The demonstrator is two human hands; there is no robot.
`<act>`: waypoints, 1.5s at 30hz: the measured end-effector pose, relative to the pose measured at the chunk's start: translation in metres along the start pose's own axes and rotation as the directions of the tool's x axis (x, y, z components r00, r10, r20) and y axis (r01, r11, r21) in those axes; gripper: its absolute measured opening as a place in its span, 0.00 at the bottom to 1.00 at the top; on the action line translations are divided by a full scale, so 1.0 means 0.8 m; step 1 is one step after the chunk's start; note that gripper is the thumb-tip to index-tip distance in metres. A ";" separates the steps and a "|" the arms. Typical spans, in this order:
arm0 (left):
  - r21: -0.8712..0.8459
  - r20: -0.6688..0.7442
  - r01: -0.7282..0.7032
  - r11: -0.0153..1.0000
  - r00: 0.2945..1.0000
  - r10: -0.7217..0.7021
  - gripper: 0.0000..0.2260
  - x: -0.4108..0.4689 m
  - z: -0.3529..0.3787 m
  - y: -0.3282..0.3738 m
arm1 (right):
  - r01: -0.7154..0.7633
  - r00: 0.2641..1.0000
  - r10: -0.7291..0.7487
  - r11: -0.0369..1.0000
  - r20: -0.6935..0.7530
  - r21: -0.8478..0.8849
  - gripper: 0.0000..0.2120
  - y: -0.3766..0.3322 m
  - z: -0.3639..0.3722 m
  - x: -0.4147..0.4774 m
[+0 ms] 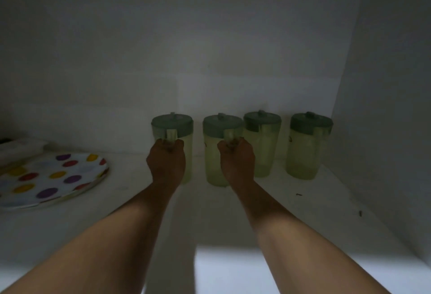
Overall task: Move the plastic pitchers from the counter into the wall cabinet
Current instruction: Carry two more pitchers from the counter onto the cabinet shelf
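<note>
Several pale green plastic pitchers with darker green lids stand in a row on the dim white cabinet shelf (291, 212). My left hand (166, 162) is closed around the handle of the leftmost pitcher (184, 128). My right hand (238, 161) grips the handle of the second pitcher (213, 154). Both of these pitchers are upright with their bases at the shelf. To the right, a third pitcher (264, 144) and a fourth pitcher (305, 147) stand free, near the back wall.
A round plate with coloured dots (46, 179) lies on the shelf at the left, with a flat pale item (21, 147) behind it. The cabinet's right side wall (384, 130) rises just beyond the fourth pitcher. Small dark specks lie on the shelf at the right.
</note>
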State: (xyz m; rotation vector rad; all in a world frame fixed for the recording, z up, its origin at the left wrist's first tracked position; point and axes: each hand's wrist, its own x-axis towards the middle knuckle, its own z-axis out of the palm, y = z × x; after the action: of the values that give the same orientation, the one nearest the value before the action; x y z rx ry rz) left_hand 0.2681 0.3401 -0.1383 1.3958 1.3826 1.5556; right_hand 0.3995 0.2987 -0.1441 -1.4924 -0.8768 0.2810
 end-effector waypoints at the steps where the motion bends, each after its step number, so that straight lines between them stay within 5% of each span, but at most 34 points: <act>1: 0.001 0.002 0.001 1.000 1.000 -0.001 0.11 0.002 0.001 -0.001 | 0.001 1.000 -0.001 1.000 0.007 0.003 0.08 0.000 0.001 0.002; 25: 0.062 0.146 0.048 0.997 0.988 -0.057 0.13 0.035 0.014 -0.010 | 0.003 0.994 -0.003 1.000 0.107 0.003 0.08 0.004 0.019 0.027; 36: 0.271 0.115 0.089 0.958 0.986 -0.124 0.34 0.029 -0.008 0.002 | -0.089 0.982 0.115 0.981 0.150 -0.171 0.29 -0.023 -0.001 0.006; 41: 0.379 0.067 -0.065 0.923 0.997 0.043 0.34 0.000 -0.033 0.035 | -0.053 0.975 0.131 0.920 0.178 -0.388 0.41 -0.059 -0.033 -0.024; 45: 0.494 0.323 -0.399 0.772 0.909 0.263 0.29 -0.044 -0.063 0.065 | 0.008 0.967 0.114 0.882 0.229 -0.471 0.40 -0.108 -0.073 -0.067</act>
State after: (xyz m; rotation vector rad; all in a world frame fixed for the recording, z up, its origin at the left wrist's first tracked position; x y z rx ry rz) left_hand 0.2382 0.2797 -0.0936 2.2101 1.5627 1.1638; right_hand 0.3714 0.2099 -0.0725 -1.9645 -1.1654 0.3175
